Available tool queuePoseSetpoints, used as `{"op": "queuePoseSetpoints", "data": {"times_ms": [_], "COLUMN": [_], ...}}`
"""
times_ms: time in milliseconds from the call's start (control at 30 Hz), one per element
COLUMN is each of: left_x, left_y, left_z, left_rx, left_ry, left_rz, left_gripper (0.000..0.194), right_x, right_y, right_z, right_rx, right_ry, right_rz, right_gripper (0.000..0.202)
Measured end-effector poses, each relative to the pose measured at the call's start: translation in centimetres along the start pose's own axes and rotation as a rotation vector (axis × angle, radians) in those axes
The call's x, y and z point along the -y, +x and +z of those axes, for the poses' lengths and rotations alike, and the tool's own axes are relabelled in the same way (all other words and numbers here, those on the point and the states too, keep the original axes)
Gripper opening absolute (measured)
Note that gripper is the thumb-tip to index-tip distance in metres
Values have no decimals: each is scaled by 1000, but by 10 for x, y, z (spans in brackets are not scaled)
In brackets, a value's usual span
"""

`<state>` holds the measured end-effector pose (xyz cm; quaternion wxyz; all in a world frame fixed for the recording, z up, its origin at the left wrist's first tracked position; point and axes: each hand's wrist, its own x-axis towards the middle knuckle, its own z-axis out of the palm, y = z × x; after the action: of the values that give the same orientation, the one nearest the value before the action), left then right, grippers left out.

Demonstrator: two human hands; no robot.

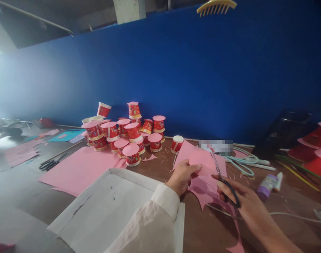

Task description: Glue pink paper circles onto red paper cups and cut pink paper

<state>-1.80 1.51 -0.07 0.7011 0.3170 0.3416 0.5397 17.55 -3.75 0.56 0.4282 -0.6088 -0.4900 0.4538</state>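
Observation:
Between thumb and fingers, my left hand (182, 175) pinches a piece of pink paper (202, 159) just right of the middle of the view. My right hand (235, 196) grips black-handled scissors (217, 164), their blades pointing up at the right edge of that paper. Whether the blades are parted is hard to make out. Beneath both hands lie pink paper offcuts (201, 193) with curved cut edges. Several red paper cups (131, 154), many topped with pink paper discs, stand in stacks to the left. One red cup (177, 144) stands upside down near my left hand.
A white box lid (110, 196) lies under my left forearm. Pink sheets (81, 165) and another pair of scissors (51, 163) are at left. A purple glue stick (267, 187), a pale blue cord (248, 163) and larger red cups (320, 165) sit at right. A blue partition (163, 77) rises behind.

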Motion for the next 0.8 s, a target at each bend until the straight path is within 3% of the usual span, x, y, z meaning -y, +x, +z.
{"op": "queuePoseSetpoints", "data": {"times_ms": [500, 800], "left_x": [3, 7], "left_y": [2, 5], "left_z": [1, -1], "left_rx": [-25, -30], "left_ry": [27, -10], "left_rz": [11, 26], "left_gripper": [60, 58], "right_x": [1, 0], "right_y": [0, 3], "right_z": [-1, -1], "right_rx": [-45, -52], "right_ry": [-134, -76], "right_rz": [-36, -36], "right_gripper": [74, 73]}}
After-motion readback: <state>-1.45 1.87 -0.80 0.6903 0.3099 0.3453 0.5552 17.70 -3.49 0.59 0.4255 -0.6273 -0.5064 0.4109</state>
